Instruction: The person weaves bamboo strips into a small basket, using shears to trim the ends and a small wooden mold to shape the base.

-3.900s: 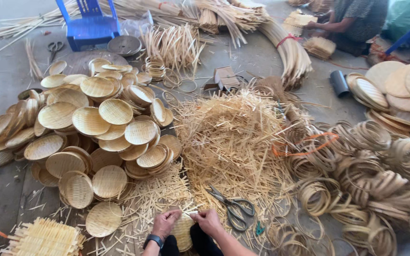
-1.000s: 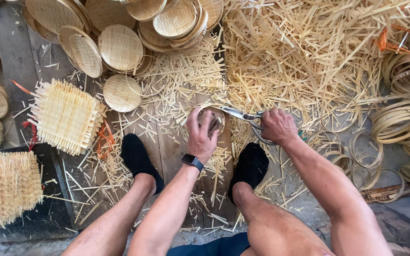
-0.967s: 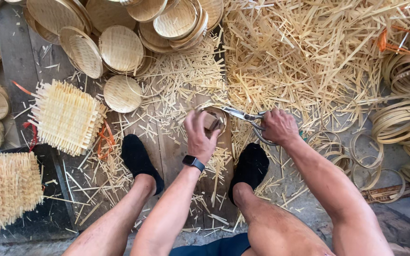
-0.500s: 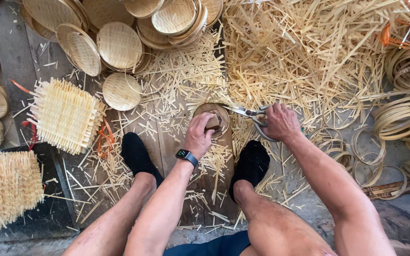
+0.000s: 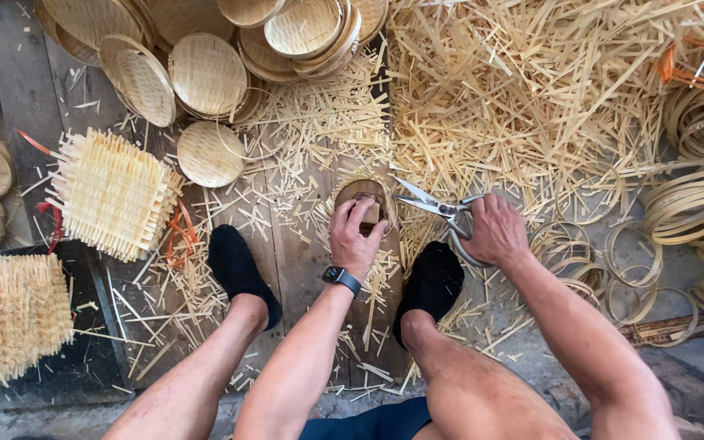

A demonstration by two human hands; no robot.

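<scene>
My left hand (image 5: 354,235) grips a small round woven bamboo basket (image 5: 358,193) with a bamboo ring around it, held low over the wooden boards between my feet. A dark watch sits on that wrist. My right hand (image 5: 495,229) holds a pair of metal scissors (image 5: 432,206), blades open and pointing left at the basket's right rim. Short bamboo offcuts lie scattered under both hands.
Finished round woven baskets (image 5: 208,75) are piled at the top left. Square woven bamboo mats (image 5: 112,192) lie to the left. A big heap of bamboo strips (image 5: 531,90) fills the top right, with bamboo rings (image 5: 690,204) at the right. My black-socked feet (image 5: 242,269) flank the work.
About four seconds ago I looked out over the whole yard; now I look straight down. Over the last second the scissors' blades opened and both hands shifted slightly, still at the basket's rim.
</scene>
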